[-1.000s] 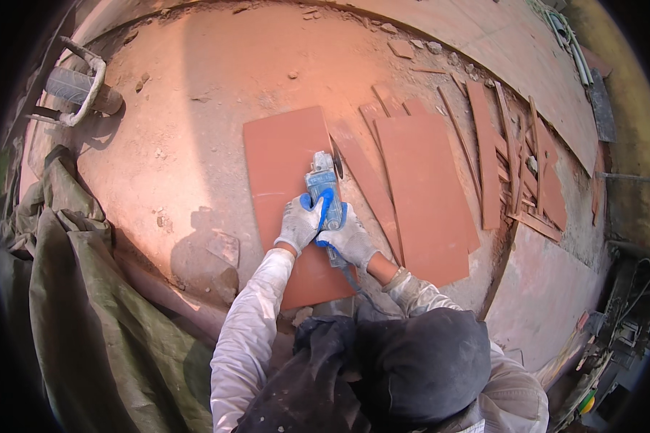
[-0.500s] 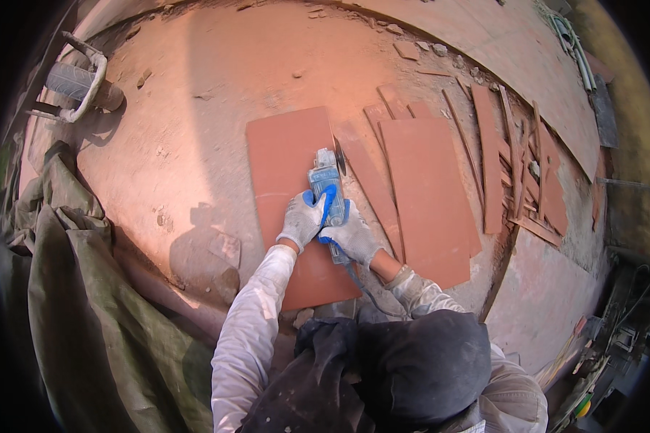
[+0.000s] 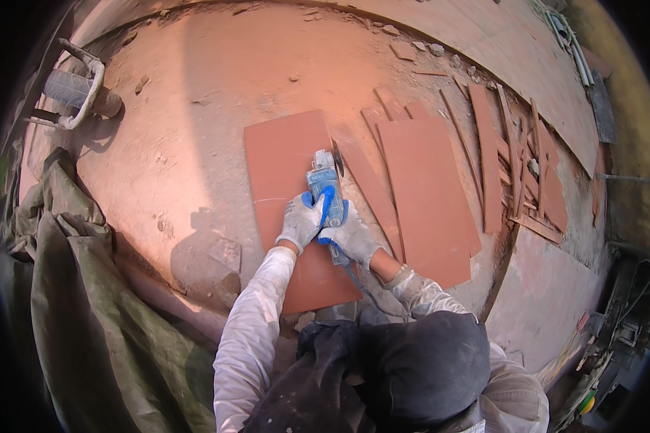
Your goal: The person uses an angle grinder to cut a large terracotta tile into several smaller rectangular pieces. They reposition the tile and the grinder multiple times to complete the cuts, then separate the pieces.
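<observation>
Both of my hands wear dusty white gloves with blue palms and are closed round one blue angle grinder (image 3: 324,182). My left hand (image 3: 302,221) grips its body from the left side. Lower down, my right hand (image 3: 351,235) wraps the rear of the body, where a cable runs off toward me. The grinder's dark disc (image 3: 338,158) stands on edge at the right long edge of a reddish-brown tile (image 3: 285,159). That tile lies flat on the ground under the grinder and my hands. Whether the disc touches the tile, I cannot tell.
To the right lies another large tile (image 3: 426,195) over further pieces, with a narrow strip (image 3: 372,191) beside it. Farther right is a pile of cut strips (image 3: 516,159). A green tarp (image 3: 87,289) bunches at the left, and a wheeled metal frame (image 3: 83,90) stands at far left.
Almost nothing differs. My hands and the grinder stay at the tile's right edge, and the view has shifted very slightly.
</observation>
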A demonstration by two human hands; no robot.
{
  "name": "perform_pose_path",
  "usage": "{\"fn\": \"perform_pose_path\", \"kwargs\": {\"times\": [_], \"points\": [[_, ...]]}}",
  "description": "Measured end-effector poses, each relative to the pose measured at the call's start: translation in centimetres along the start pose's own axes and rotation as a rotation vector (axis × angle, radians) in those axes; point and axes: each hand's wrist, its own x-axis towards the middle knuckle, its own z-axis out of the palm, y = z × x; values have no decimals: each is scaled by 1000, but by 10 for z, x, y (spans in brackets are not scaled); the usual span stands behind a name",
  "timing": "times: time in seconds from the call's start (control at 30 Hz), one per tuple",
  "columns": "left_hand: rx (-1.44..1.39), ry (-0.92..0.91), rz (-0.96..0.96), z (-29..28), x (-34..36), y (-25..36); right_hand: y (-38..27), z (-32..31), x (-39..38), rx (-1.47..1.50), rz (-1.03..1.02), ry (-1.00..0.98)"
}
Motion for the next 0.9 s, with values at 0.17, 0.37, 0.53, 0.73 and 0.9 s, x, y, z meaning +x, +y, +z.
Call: {"fn": "perform_pose_path", "kwargs": {"times": [0.17,0.37,0.53,0.73,0.9], "points": [[26,-31,-34,0,3,2,9,1,7,3,-81,16],[71,-32,-28,1,7,-2,14,0,11,-36,-84,6],[107,-19,-28,2,9,-3,11,-2,11,-37,-116,-6],[85,-23,-46,-4,5,8,14,-2,15,-53,-82,-12],[86,1,-15,-4,6,10,12,-4,18,1,-74,-62]]}}
